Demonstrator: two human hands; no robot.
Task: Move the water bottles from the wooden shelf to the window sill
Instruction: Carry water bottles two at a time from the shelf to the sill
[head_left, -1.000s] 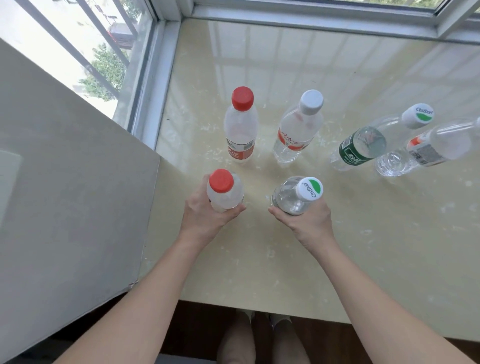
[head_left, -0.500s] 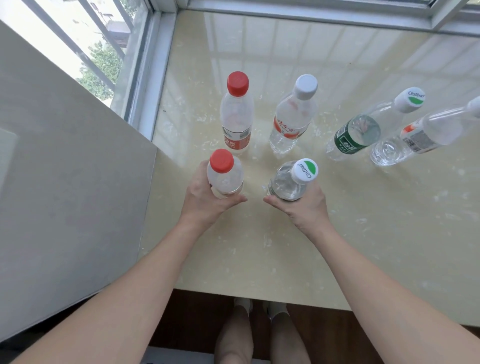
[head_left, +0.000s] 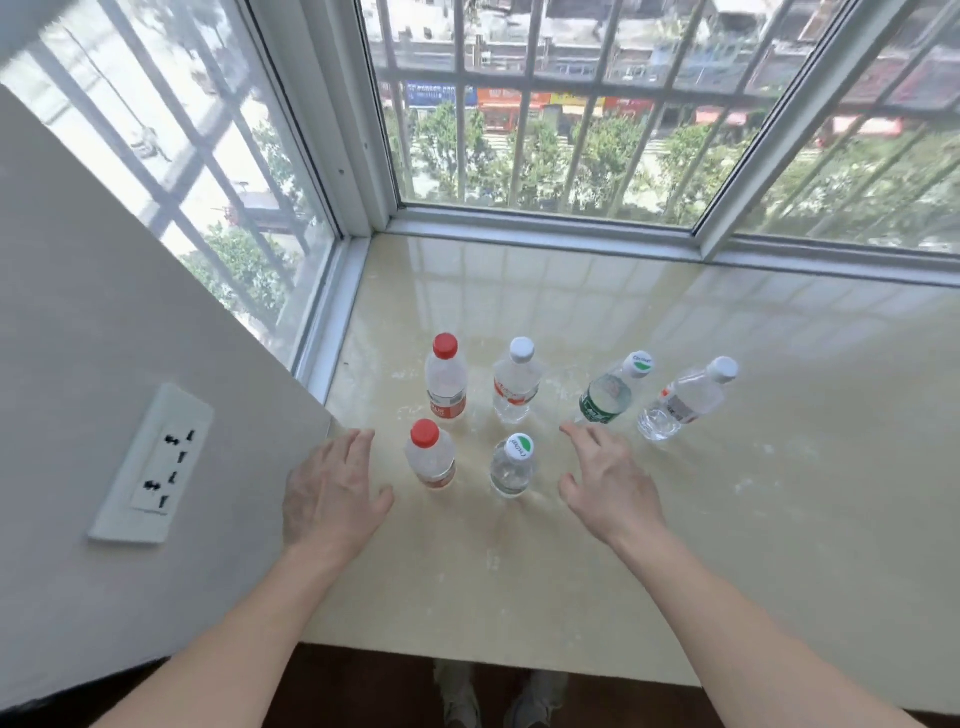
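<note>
Nearest the viewer, past the front edge of the window sill (head_left: 519, 597), both hands are held just above the cream stone surface with nothing in them: the left hand (head_left: 332, 493) is spread flat with fingers extended, just beside the left wall where the sill's left edge begins, and the right hand (head_left: 605, 486) is likewise opened, fingers splayed forward. Between the two hands, two bottles are set upright on the sill, touched by neither hand: a red-capped bottle (head_left: 431, 457) towards the left and a bottle with a green-and-white cap (head_left: 513, 467) just right of it. Behind these, a second row of four is seen: another red-capped bottle (head_left: 445, 382), a white-capped bottle with a red label (head_left: 514, 384), a green-labelled bottle (head_left: 610, 392) and, farthest right, a clear bottle with a white cap (head_left: 685, 400). All six are gathered in the left part of the sill, well apart from the back edge under the window frame (head_left: 545, 231). The wooden shelf is not in view, so it cannot be told whether more bottles are left there. Judged from the standing bottles and the empty hands, the latest pair is counted as delivered; any remainder would have to be fetched from the shelf.
</note>
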